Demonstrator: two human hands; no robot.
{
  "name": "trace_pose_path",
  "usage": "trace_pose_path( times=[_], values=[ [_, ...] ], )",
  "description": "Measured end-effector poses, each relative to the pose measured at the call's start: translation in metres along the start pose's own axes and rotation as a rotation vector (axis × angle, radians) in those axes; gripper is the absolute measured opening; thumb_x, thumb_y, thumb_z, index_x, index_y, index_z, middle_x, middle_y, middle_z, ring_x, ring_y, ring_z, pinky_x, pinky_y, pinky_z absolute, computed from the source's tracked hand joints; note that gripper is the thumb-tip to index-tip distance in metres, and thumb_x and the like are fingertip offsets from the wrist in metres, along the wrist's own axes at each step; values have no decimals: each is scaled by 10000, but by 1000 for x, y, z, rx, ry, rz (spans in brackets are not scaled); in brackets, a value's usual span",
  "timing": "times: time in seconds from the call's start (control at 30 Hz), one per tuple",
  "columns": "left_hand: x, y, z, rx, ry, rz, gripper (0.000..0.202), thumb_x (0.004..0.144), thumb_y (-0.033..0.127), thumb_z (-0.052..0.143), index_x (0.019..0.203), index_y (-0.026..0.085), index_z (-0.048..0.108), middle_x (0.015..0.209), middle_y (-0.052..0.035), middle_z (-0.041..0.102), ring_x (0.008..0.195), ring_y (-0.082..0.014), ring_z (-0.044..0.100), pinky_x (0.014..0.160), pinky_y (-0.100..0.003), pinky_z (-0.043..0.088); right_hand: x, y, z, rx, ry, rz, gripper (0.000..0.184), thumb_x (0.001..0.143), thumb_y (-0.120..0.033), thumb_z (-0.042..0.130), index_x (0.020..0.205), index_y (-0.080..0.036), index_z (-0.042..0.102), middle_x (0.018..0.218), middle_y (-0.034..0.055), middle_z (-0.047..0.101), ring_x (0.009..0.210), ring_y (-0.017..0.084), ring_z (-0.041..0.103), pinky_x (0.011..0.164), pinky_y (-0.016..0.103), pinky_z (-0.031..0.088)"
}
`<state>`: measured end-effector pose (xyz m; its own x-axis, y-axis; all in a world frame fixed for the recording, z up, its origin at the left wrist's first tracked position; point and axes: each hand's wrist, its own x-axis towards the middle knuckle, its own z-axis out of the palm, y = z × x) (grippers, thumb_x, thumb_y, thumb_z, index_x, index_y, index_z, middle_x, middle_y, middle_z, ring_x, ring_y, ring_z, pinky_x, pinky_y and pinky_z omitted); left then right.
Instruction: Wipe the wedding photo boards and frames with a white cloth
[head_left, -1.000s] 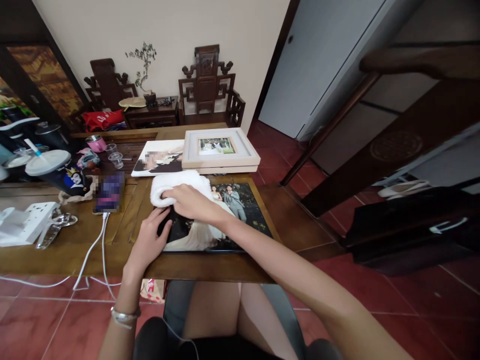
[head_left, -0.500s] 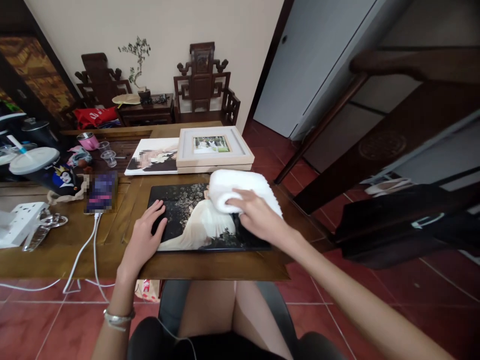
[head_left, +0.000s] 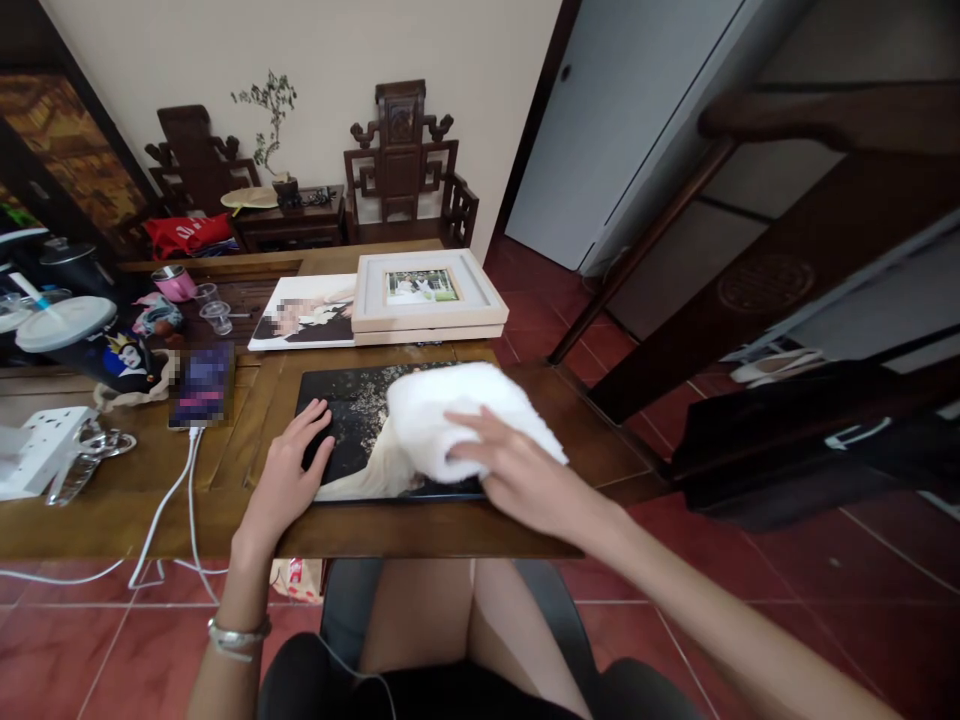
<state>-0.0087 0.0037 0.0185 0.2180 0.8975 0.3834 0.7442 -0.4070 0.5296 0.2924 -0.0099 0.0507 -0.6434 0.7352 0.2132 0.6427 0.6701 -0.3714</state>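
Observation:
A dark glossy photo print (head_left: 352, 420) of a couple lies flat on the wooden table (head_left: 120, 500) in front of me. My left hand (head_left: 289, 475) rests on its left edge, fingers spread flat, holding nothing. My right hand (head_left: 525, 475) presses a folded white cloth (head_left: 450, 415) onto the right half of the print; the fingers lie over the cloth. The cloth hides the right part of the picture.
Beyond the print lie a light framed photo (head_left: 427, 295) stacked on another frame and a flat photo (head_left: 304, 315). To the left are a phone (head_left: 201, 385) on a white cable, a white power strip (head_left: 41, 450), cups and a lidded drink cup (head_left: 79, 335). Carved chairs stand behind.
My right hand has swept the white cloth from the print's upper left across to the right, then down toward the near right edge. My left hand has stayed on the left edge.

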Motion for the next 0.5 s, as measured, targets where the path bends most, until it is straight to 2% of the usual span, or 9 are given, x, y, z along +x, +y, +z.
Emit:
trace_pose_path(
  times=[0.07,0.13,0.23,0.33,0.43,0.5],
  values=[
    [0,-1,1,-7,9,-3,353,947,333,474,1196,143,638,1387,-147,558,1341,-258,468,1126,-488,366,14,32,-8,-64,46,46,583,618,54,372,1080,-144,668,1190,143,660,1295,278,487,1109,551,307],
    [0,-1,1,-8,24,-9,353,942,334,482,1190,140,641,1374,-150,570,1330,-260,480,1120,-487,375,31,55,-16,-110,60,74,560,636,36,378,1085,-131,668,1118,150,674,1156,295,580,1026,513,403],
    [0,-1,2,-5,39,-21,343,937,339,490,1184,161,647,1361,-135,584,1316,-266,497,1110,-499,388,47,66,-23,-136,39,79,545,653,19,381,1086,-135,673,979,129,689,962,281,634,871,424,492],
    [0,0,1,-6,39,-33,334,937,343,490,1177,180,654,1358,-120,589,1320,-269,491,1111,-509,386,35,51,-18,-100,55,58,562,643,31,374,1078,-157,677,1075,130,683,1086,278,609,922,441,484],
    [0,1,1,-11,41,-33,335,939,342,487,1183,181,651,1359,-119,588,1323,-265,488,1113,-509,384,-5,18,-5,-59,69,11,576,631,51,361,1062,-168,675,1292,143,612,1344,282,434,1085,572,352],
    [0,1,2,-9,39,-29,340,941,341,487,1191,175,647,1364,-125,583,1324,-264,488,1114,-508,382,-36,-6,0,-38,29,-19,569,622,66,349,999,-202,681,1362,100,577,1402,268,351,1124,612,285]
  ],
)
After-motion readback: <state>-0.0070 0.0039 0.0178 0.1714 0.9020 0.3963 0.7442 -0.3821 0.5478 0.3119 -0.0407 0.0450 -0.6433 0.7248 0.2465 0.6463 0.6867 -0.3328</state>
